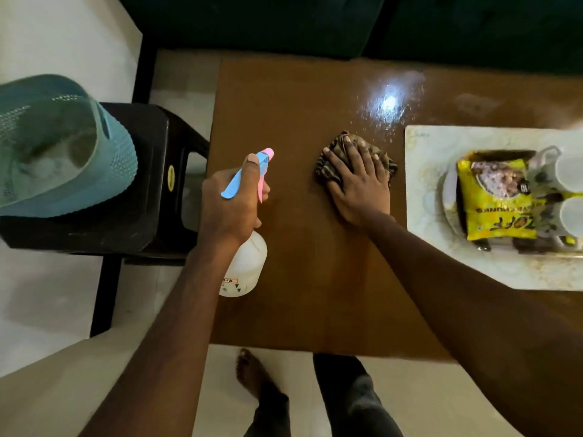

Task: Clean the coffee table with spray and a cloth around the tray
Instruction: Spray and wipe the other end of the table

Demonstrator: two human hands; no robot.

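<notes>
Cloth [383, 160], dark and striped, lies bunched on the coffee table [315, 294] just left of the tray [419, 247], not touching it. Right hand [358, 181] presses it flat, fingers straight and spread. Left hand [230, 203] is curled round the neck of the spray bottle [246, 266], one finger lying along the blue-and-pink trigger; the bottle hangs over the table's left edge, nozzle pointing toward the far side. Risks as I judge them: a wide sweep to the right could knock the tray's edge and shift its load, a yellow packet [498, 197] and white cups [564, 171] crowded together on it; another squirt aimed carelessly could wet the packet; the cloth is small under the palm, so bare fingers may smear the film rather than lift it. Droplets [391, 105] sit beyond the cloth, near the tray's far corner, not yet wiped. Surface: brown, glossy, throwing back a hard glare from a light. Room: dim, pale floor [63, 294], a dark sofa [284, 20] beyond the table, a black stool [142, 184] at left carrying a teal basket [63, 146]. A bare foot [249, 370] shows below the near edge.
</notes>
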